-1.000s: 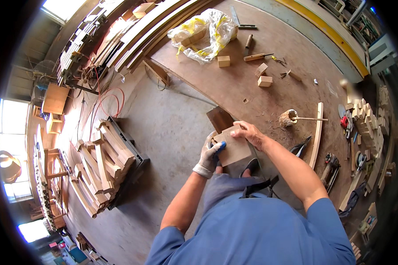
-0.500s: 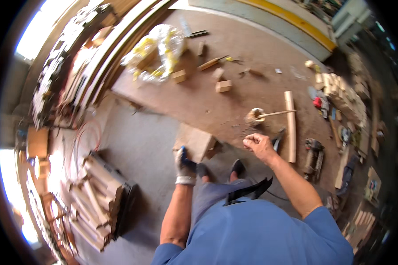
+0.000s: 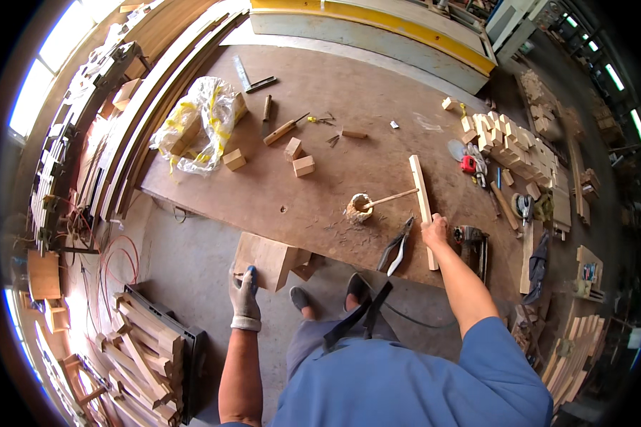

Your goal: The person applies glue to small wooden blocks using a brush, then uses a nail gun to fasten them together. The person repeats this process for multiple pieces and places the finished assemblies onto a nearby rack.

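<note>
My left hand (image 3: pixel 245 299), in a pale work glove with a blue thumb, grips the near edge of a pale wooden piece (image 3: pixel 263 256) with a broad flat top, at the table's front edge. Bare, my right hand (image 3: pixel 435 232) has its fingers closed around a long wooden strip (image 3: pixel 419 186) lying on the table. Left of that hand lie pliers (image 3: pixel 397 245) with black and white handles. Beyond them stands a crusted glue pot (image 3: pixel 358 208) with a thin stick (image 3: pixel 392 199) leaning out over the strip. A nail gun (image 3: pixel 471 245) sits just right of my right hand.
The brown table (image 3: pixel 320 245) carries small wooden blocks (image 3: pixel 304 166), a chisel (image 3: pixel 285 130), a plastic bag (image 3: pixel 210 124) and a try square (image 3: pixel 253 82). Stacked blocks (image 3: pixel 506 142) stand at the right. A black crate (image 3: pixel 192 356) of wooden parts is on the floor at left.
My right hand has moved from above the table's front edge, fingers pinched, rightward onto the wooden strip. My left hand keeps hold of the wooden piece. The whole view has shifted.
</note>
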Demonstrator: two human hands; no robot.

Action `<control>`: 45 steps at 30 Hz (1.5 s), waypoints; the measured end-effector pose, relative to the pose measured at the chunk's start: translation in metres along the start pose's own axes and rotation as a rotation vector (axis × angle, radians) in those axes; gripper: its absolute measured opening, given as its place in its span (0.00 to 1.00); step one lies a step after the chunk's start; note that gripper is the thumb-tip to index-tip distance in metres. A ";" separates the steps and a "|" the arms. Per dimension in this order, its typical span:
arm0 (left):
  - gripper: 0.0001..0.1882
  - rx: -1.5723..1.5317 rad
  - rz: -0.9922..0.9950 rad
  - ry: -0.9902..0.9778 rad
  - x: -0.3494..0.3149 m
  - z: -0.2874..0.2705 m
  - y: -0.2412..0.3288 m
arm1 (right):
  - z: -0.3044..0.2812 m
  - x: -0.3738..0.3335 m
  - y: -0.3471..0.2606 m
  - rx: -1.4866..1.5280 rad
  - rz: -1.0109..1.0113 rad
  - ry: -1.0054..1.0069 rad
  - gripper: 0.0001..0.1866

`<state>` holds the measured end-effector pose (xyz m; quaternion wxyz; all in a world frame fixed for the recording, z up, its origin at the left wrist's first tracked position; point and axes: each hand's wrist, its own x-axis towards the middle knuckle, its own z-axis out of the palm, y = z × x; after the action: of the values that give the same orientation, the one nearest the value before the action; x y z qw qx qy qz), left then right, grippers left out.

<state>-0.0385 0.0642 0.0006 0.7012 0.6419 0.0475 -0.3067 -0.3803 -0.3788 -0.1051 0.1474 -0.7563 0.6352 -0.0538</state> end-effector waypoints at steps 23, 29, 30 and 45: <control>0.20 0.528 0.280 0.177 0.018 0.044 0.059 | -0.175 -0.159 -0.257 0.679 -0.481 -0.874 0.30; 0.19 0.589 0.321 0.006 0.029 0.053 0.063 | -0.142 -0.173 -0.278 0.680 -0.390 -1.167 0.39; 0.19 0.610 0.335 0.010 0.029 0.053 0.060 | -0.138 -0.174 -0.278 0.665 -0.406 -1.162 0.40; 0.15 0.604 0.272 0.039 0.030 0.060 0.050 | -0.111 -0.204 -0.265 0.568 -0.460 -1.037 0.32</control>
<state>-0.0091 -0.0038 0.0407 0.5127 0.8269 -0.1183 -0.1982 -0.1979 -0.1573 0.0989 0.6155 -0.7325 0.2637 0.1227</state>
